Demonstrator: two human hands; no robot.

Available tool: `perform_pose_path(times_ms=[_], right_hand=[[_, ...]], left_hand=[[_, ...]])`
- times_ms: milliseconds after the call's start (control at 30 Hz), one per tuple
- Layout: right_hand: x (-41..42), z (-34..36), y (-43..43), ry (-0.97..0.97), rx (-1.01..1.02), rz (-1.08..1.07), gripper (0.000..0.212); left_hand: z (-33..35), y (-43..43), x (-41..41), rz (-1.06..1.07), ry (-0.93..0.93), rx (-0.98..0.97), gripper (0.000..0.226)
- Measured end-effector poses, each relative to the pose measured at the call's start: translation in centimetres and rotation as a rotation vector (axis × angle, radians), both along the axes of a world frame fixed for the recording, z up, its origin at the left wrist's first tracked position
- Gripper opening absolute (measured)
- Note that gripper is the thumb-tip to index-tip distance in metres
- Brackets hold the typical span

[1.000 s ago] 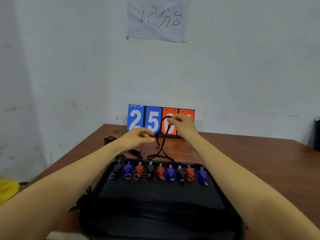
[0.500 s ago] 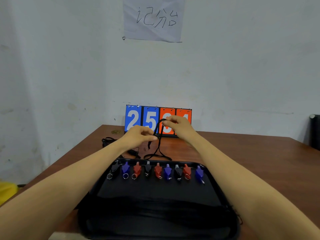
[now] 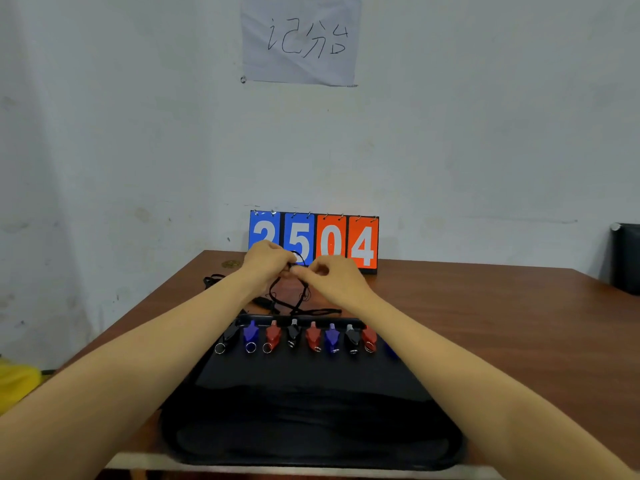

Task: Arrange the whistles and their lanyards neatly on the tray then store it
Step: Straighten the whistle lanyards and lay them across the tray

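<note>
A black tray (image 3: 311,386) lies on the wooden table in front of me. Along its far edge stands a row of several whistles (image 3: 313,337) in black, blue and red, most with small metal rings. Beyond the tray, my left hand (image 3: 265,263) and my right hand (image 3: 329,277) meet above the table, and both pinch a black lanyard (image 3: 289,296). Its loops hang down between them and trail onto the table. My right forearm hides the whistle at the right end of the row.
A flip scoreboard (image 3: 313,240) reading 2504 stands at the table's back edge against the wall. More black cords (image 3: 213,280) lie at the left behind the tray. A dark container (image 3: 625,258) is at the far right, a yellow object (image 3: 17,382) at the lower left.
My right hand has come down and left from in front of the scoreboard to meet my left hand. The lanyard's large raised loop has collapsed into smaller loops between the hands.
</note>
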State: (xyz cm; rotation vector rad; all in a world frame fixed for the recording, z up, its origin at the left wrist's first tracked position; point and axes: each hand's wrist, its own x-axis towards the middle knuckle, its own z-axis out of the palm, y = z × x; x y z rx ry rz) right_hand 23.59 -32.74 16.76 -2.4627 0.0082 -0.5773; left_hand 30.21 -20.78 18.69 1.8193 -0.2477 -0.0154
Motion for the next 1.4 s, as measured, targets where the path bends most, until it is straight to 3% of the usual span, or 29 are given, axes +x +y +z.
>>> perform_pose_path(times_ms=[67, 167, 233, 300, 333, 400, 500, 667, 767, 1033, 1233, 1400], right_hand=[[0.0, -0.3, 0.2, 0.050, 0.002, 0.025, 0.035], [-0.3, -0.1, 0.2, 0.043, 0.029, 0.047, 0.024], [-0.6, 0.6, -0.1, 0.033, -0.033, 0.028, 0.026], [-1.2, 1.6, -0.8, 0.034, -0.112, 0.014, 0.027], [-1.4, 2.2, -1.2, 0.039, -0.144, 0.012, 0.028], [-2.1, 3.3, -2.0, 0.032, -0.171, 0.012, 0.026], [-3.0, 4.7, -2.8, -0.015, -0.074, 0.037, 0.017], [-4.3, 6.3, -4.0, -0.112, -0.092, 0.081, 0.013], [-5.2, 7.0, -5.0, -0.175, -0.108, 0.074, 0.012], [-6.6, 7.7, -10.1, -0.322, -0.093, -0.235, 0.013], [-8.4, 5.9, -11.5, -0.364, 0.043, -0.293, 0.010], [-11.1, 3.8, -10.5, -0.265, 0.059, -0.287, 0.016]], left_hand=[[0.1, -0.1, -0.2, 0.000, 0.014, -0.024, 0.004], [0.1, 0.0, -0.3, 0.031, 0.005, 0.045, 0.009], [0.0, 0.6, 0.0, 0.072, -0.038, 0.211, 0.031], [0.0, 1.3, -0.2, 0.152, -0.202, 0.408, 0.059], [0.1, 1.7, -0.3, 0.136, -0.313, 0.406, 0.063], [0.4, 2.0, -1.1, -0.074, -0.472, 0.330, 0.053], [0.9, 1.6, -2.6, -0.370, -0.440, 0.412, 0.047], [1.4, -0.1, -4.0, -0.426, -0.487, 0.332, 0.040], [1.8, -0.9, -3.8, -0.361, -0.532, 0.254, 0.010], [3.9, 2.1, 0.5, 0.112, -0.692, 0.546, 0.027], [4.3, 6.6, -0.1, 0.175, -0.724, 0.589, 0.027], [1.5, 11.1, -2.1, 0.144, -0.625, 0.648, 0.023]])
